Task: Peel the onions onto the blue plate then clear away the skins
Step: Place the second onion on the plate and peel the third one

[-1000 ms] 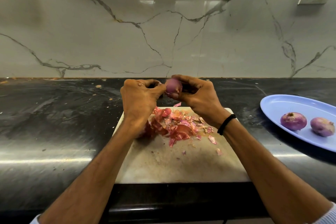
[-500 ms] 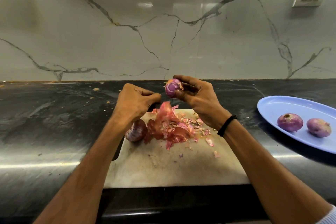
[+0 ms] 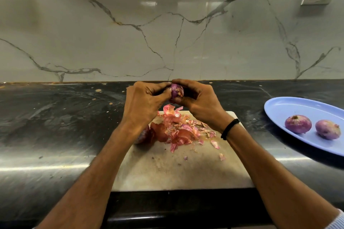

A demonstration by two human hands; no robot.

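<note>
The onion (image 3: 176, 91) sits above the board's (image 3: 176, 173) far edge: your right hand (image 3: 200, 102) curls round it, your left hand (image 3: 143, 102) pinches its side. Skins (image 3: 178, 128) are heaped on the board's far half. A second onion (image 3: 144, 135) lies at its left edge, under your wrist. Two peeled onions (image 3: 297, 124) are on the plate (image 3: 290, 106) at the worktop's (image 3: 55, 126) right edge.

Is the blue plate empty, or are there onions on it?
Not empty: the blue plate holds an onion and a second onion beside it, not touching.
</note>
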